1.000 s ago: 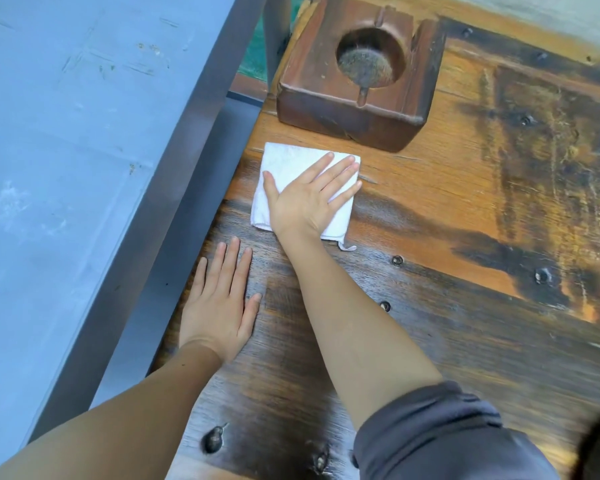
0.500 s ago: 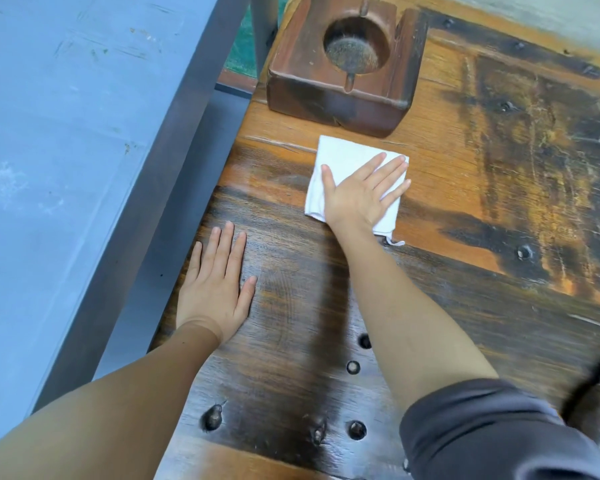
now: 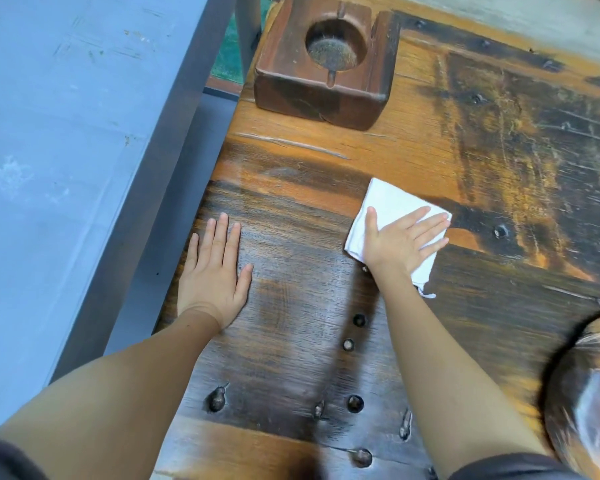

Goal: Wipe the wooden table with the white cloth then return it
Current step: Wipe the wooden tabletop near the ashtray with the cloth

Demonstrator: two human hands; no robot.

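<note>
A folded white cloth (image 3: 390, 202) lies flat on the dark, worn wooden table (image 3: 291, 341), near its middle. My right hand (image 3: 400, 239) presses down on the cloth with fingers spread, covering its near half. A loose thread hangs from the cloth's near corner. My left hand (image 3: 213, 271) rests palm down on the bare wood close to the table's left edge, holding nothing.
A square wooden ashtray block (image 3: 323, 60) stands at the far left of the table. A round dark wooden object (image 3: 589, 393) shows at the right edge. Left of the table run a grey ledge (image 3: 66, 168) and a narrow gap. Bolt heads stud the near planks.
My right hand has slid the cloth to the right and toward me, away from the ashtray block. My left hand has stayed flat in the same spot.
</note>
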